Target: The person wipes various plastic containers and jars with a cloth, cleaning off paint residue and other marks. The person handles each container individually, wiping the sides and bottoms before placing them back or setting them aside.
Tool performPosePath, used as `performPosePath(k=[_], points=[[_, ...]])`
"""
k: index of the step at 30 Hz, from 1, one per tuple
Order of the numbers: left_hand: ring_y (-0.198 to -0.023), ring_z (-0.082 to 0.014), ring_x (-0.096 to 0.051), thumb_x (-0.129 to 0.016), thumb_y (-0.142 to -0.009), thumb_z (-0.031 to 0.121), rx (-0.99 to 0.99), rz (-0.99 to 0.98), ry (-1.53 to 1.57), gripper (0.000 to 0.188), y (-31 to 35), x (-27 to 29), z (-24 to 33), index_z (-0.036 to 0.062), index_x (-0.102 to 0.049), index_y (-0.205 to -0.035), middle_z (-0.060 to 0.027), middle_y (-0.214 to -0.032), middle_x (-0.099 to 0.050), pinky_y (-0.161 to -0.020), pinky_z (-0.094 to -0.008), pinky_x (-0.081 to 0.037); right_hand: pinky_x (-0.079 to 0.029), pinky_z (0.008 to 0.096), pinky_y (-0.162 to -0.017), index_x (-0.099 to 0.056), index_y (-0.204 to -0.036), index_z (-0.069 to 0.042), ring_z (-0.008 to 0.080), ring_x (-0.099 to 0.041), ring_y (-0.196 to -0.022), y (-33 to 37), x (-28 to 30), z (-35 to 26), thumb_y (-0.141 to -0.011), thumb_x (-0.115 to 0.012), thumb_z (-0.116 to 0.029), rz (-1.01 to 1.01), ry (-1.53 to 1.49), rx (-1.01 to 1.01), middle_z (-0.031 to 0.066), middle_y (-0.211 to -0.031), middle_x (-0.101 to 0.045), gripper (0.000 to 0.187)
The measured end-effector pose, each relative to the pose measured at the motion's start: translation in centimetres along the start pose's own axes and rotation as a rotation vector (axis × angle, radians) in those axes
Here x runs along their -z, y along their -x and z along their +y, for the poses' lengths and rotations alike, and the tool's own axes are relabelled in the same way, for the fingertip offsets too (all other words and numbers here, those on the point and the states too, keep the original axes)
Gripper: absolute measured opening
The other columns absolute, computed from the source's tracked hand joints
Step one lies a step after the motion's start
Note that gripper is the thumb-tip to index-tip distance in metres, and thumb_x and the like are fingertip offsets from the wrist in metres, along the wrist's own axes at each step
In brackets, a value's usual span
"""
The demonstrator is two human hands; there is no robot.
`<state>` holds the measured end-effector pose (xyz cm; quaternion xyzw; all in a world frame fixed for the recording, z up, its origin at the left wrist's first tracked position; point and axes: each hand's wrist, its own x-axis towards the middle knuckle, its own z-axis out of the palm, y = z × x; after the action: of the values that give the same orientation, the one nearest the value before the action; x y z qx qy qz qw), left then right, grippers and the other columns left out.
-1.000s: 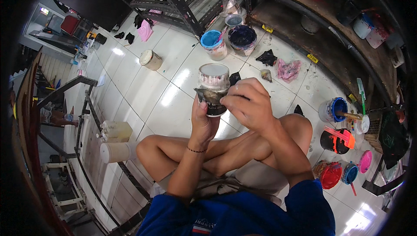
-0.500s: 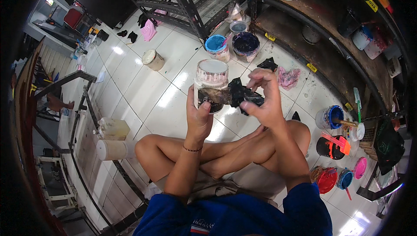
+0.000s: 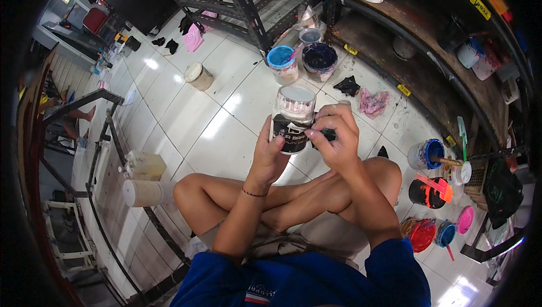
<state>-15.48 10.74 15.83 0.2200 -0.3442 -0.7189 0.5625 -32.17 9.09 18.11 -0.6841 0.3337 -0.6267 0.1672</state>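
Observation:
My left hand [image 3: 266, 157] is wrapped around a small jar [image 3: 293, 129], holding it upright above my crossed legs. The jar has a white, stained ribbed lid and a black label with pale lettering. At the jar's right side, my right hand [image 3: 339, 137] has its thumb and fingers pinched together close against the label's edge. A black crumpled scrap [image 3: 326, 134] shows between those fingers; most of it is hidden by the hand, and whether it is joined to the label I cannot tell.
On the tiled floor stand a blue paint tub [image 3: 282, 63], a dark paint tub [image 3: 319, 61] and a cream tub [image 3: 198, 76]. A black scrap [image 3: 347, 85] and a pink-stained rag [image 3: 373, 103] lie ahead. Paint pots, including a red one [image 3: 421, 235], sit to my right; jugs [image 3: 144, 165] to my left.
The jar has turned, so its lettered label now faces me instead of a brown, smeared side, and moved slightly right. My right hand has come in against the jar, its fingers closing from spread.

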Motion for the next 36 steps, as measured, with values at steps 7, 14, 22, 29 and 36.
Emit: performPosePath(k=[7, 14, 22, 29, 36], points=[[-0.112, -0.0227, -0.058, -0.062, -0.091, 0.035, 0.269, -0.035, 0.112, 0.065, 0.1, 0.4, -0.9, 0.0029, -0.032, -0.139, -0.0122, -0.128, -0.053, -0.090, -0.0432, -0.053, -0.043, 0.0296, -0.071, -0.054, -0.084, 0.001, 0.0200, -0.052, -0.075, -0.8, 1.0, 1.0, -0.082, -0.067, -0.005, 0.051, -0.046, -0.296, 0.0096, -0.086, -0.054, 0.014], [-0.115, -0.0250, -0.055, -0.058, -0.094, 0.034, 0.231, 0.050, -0.055, 0.060, -0.2, -0.1, -1.7, 0.0029, -0.034, -0.139, -0.0144, -0.127, -0.053, -0.094, -0.0409, -0.048, -0.043, 0.0320, -0.082, -0.061, -0.097, -0.003, 0.0228, -0.055, -0.094, -1.6, 2.1, 0.8, -0.080, -0.070, -0.009, -0.034, -0.027, -0.352, 0.0104, -0.101, -0.056, 0.020], [-0.110, -0.0165, -0.053, -0.067, -0.089, 0.026, 0.263, 0.081, -0.314, 0.056, 0.2, -0.5, -2.0, -0.0016, -0.037, -0.128, -0.0129, -0.119, -0.052, -0.095, -0.0307, -0.045, -0.036, 0.0348, -0.099, -0.062, -0.088, -0.002, 0.0247, -0.051, -0.111, -1.4, 3.2, 2.4, -0.077, -0.070, -0.006, -0.247, -0.043, -0.319, 0.0107, -0.116, -0.055, 0.014], [-0.112, -0.0244, -0.056, -0.057, -0.094, 0.043, 0.356, 0.067, -0.116, 0.068, 0.5, 0.1, -3.0, 0.0010, -0.031, -0.141, -0.0141, -0.128, -0.052, -0.094, -0.0377, -0.047, -0.041, 0.0338, -0.094, -0.058, -0.110, -0.004, 0.0209, -0.053, -0.111, -0.9, 3.6, 5.0, -0.081, -0.070, -0.015, -0.129, -0.328, -0.607, 0.0102, -0.118, -0.057, 0.032], [-0.102, -0.0248, -0.060, -0.030, -0.083, 0.075, 0.466, -0.231, 0.392, 0.090, -0.6, 2.8, -3.7, 0.0044, -0.040, -0.138, -0.0130, -0.122, -0.058, -0.083, -0.0384, -0.051, -0.036, 0.0376, -0.105, -0.020, -0.151, -0.010, 0.0244, -0.043, -0.126, -0.6, 4.4, 5.0, -0.058, -0.089, -0.032, -0.568, -0.775, -0.759, 0.0159, -0.138, -0.043, 0.117]])
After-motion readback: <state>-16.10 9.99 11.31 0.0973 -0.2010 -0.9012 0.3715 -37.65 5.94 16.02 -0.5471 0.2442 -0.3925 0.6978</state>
